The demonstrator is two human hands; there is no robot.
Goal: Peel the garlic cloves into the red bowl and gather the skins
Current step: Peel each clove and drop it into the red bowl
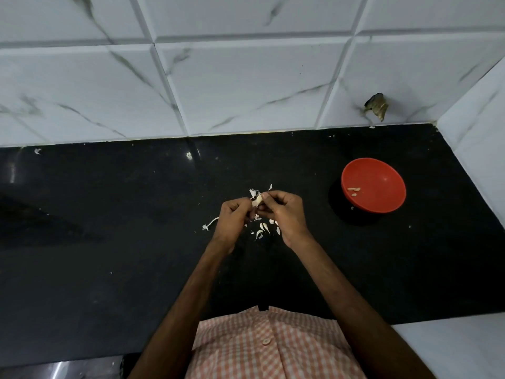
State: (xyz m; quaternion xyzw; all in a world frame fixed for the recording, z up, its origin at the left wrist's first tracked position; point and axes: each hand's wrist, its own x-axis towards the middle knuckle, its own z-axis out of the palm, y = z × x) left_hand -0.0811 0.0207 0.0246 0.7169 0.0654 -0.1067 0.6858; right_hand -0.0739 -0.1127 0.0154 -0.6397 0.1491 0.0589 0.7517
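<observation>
Both hands meet over the middle of the black counter. My left hand and my right hand pinch one pale garlic clove between their fingertips. Loose white skins lie scattered on the counter under and just beyond the hands, and a thin stem piece lies to the left. The red bowl stands to the right, apart from the hands, with a few peeled cloves at its bottom.
A white marbled tile wall runs along the back, with a side wall closing off the right end just behind the bowl. A dark broken spot marks the back wall. Small skin flecks lie by the back edge.
</observation>
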